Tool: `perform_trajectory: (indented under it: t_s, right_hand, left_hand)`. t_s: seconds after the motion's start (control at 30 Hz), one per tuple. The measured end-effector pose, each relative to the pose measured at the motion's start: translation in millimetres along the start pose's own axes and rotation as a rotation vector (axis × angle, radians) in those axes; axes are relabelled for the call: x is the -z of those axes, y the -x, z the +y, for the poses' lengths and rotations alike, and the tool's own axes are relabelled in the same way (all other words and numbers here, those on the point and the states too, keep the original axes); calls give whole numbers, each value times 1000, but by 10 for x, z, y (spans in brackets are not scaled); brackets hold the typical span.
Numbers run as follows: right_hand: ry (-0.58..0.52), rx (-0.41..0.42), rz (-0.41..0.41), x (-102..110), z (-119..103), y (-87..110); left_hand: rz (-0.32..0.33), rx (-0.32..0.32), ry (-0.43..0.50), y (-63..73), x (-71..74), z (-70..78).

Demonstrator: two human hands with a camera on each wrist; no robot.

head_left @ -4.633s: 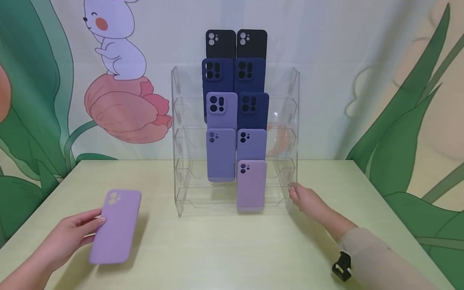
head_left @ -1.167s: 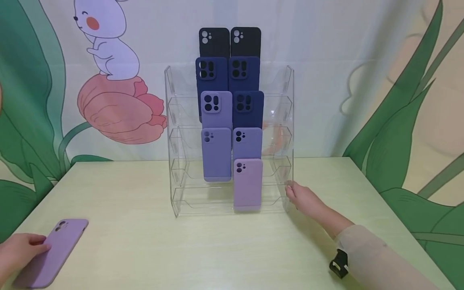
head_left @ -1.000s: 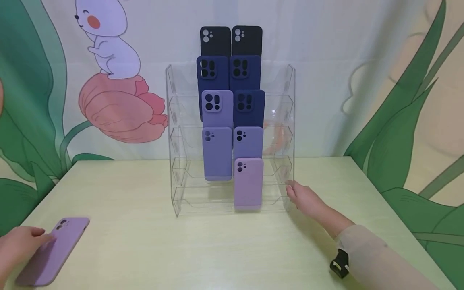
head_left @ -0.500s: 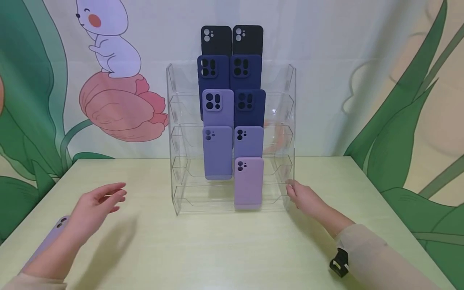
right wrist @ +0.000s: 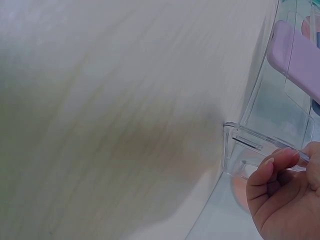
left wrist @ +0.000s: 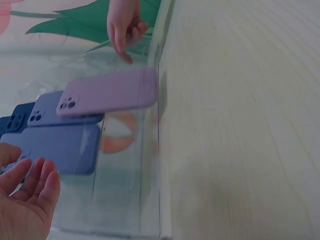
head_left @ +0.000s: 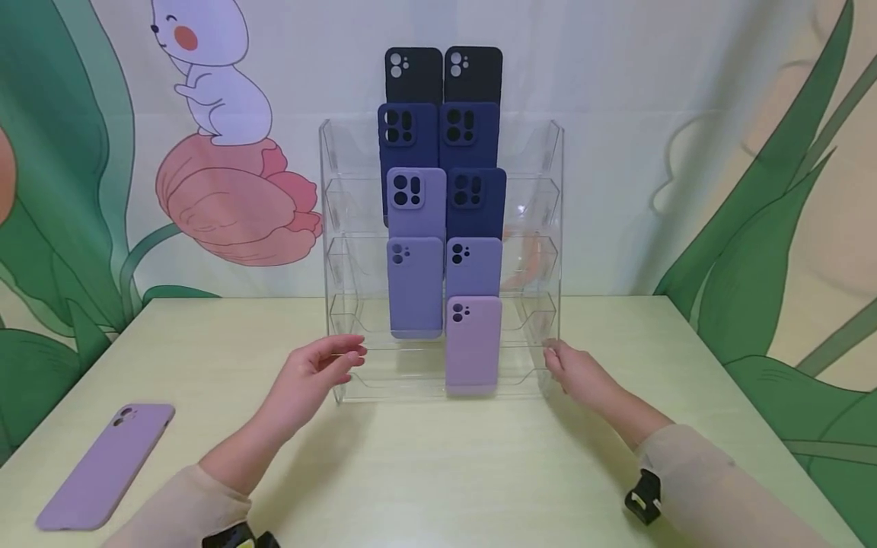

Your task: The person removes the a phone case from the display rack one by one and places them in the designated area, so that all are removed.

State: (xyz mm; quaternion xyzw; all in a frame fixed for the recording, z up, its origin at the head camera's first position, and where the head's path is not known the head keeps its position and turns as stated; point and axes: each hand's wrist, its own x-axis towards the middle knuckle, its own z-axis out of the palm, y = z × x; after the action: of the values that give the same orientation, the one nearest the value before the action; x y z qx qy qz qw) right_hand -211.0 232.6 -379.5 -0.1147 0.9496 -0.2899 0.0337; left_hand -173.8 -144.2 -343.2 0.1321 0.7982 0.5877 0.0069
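Observation:
A clear acrylic tiered rack [head_left: 329, 190] stands mid-table, holding several phone cases in two columns. Its bottom tier bears a pinkish-lilac case [head_left: 473, 346] on the right; a periwinkle case [head_left: 415, 293] sits one tier higher on the left. My left hand [head_left: 311, 380] is at the rack's lower left, fingers loosely bent with nothing in them; whether it touches the rack is unclear. In the left wrist view, that hand [left wrist: 27, 210] is also bare. My right hand [head_left: 582, 377] pinches the rack's right side edge, as the right wrist view confirms. A lilac phone case [head_left: 110, 464] lies flat at the table's left.
Black cases [head_left: 473, 74] fill the top tier, with navy cases [head_left: 473, 156] below and a lavender case [head_left: 416, 217] in the third tier. A patterned cloth backdrop [head_left: 610, 152] hangs behind the pale table [head_left: 438, 472].
My left hand has laid the lilac case on the table at the left, let go and moved right to the rack. The right hand stays on the rack's side.

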Motion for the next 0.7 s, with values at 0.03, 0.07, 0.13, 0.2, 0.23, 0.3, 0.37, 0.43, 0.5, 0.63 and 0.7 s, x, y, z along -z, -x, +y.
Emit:
perform_trajectory:
  t_s: [0.03,0.07,0.13,0.2,0.23,0.3,0.37,0.43,0.5,0.63,0.7]
  right_hand:
    - [4,2,0,-1,5,-2]
    - [5,4,1,0,5,-2]
    - [9,9,3,-2,9,-2]
    - [7,8,5,-4,15,-1]
    - [5,5,6,-4,19,1]
    - [-1,-1,6,-3,21,5]
    - [-6,-5,4,-2,22,8]
    - [-12,-5,3,2,20,6]
    - [-15,-4,3,1,21,-1]
    - [-14,-2,0,-4,26,-14]
    - [-14,-3,-2,-6,30,-16]
  left_hand:
    - [-11,-8,14,-31,-55,-6]
    - [-18,-19,24,-60,-109,-15]
    - [-28,-27,51,-116,-214,-33]
    - [-36,-30,72,-166,-312,-51]
    - [-39,-32,76,-192,-359,-57]
    - [-40,-31,95,-242,-447,-70]
    - [-31,-35,115,-290,-526,-76]
    - [-19,-38,131,-335,-596,-77]
    - [-7,-48,147,-375,-661,-76]
    - [1,-63,166,-445,-780,-70]
    - [6,-79,176,-478,-836,-69]
